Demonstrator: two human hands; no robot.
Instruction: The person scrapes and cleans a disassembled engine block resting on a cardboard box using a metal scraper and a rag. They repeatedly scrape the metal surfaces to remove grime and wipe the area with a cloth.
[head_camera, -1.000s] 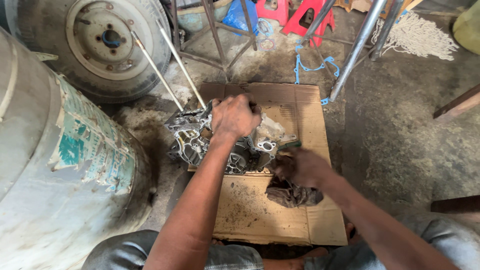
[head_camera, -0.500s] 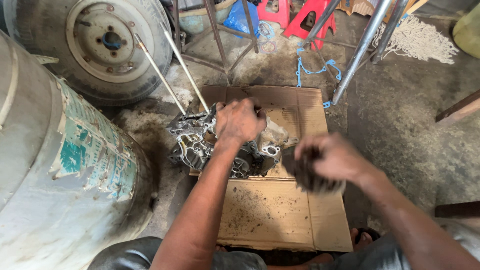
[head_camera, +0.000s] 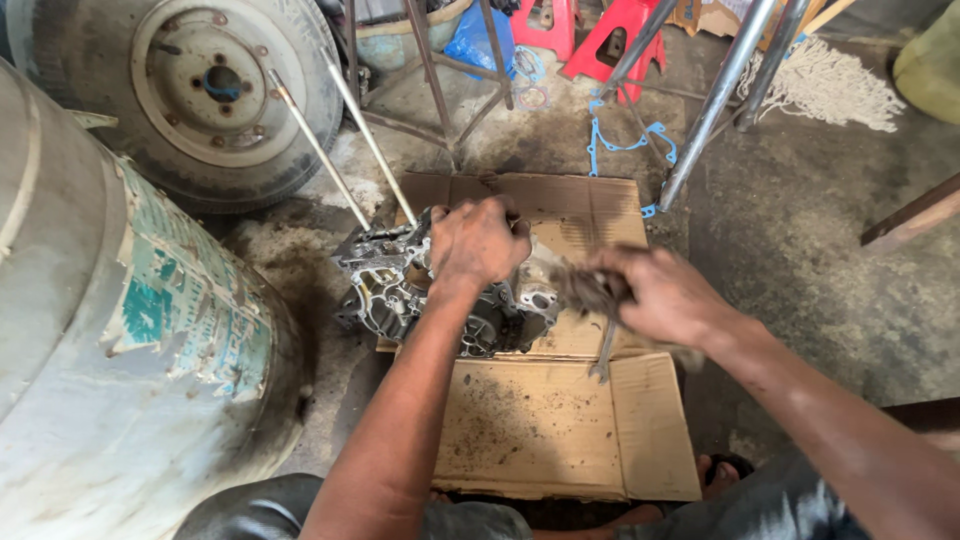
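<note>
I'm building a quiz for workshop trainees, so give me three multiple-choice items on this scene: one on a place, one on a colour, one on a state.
1. Where does the metal engine casing lie?
A. On the flattened cardboard
B. On top of the drum
C. Inside the tyre

2. What colour are the plastic stools at the top?
A. Green
B. Red
C. White

3. What is the right hand doing?
A. Resting flat and empty on the floor
B. Gripping a dirty rag
C. Holding a stool

Answers:
1 A: the casing sits at the cardboard's left edge, with the left hand on top of it.
2 B: both stools are plainly red.
3 B: the fingers are closed round the dark, blurred rag beside the casing.
</note>
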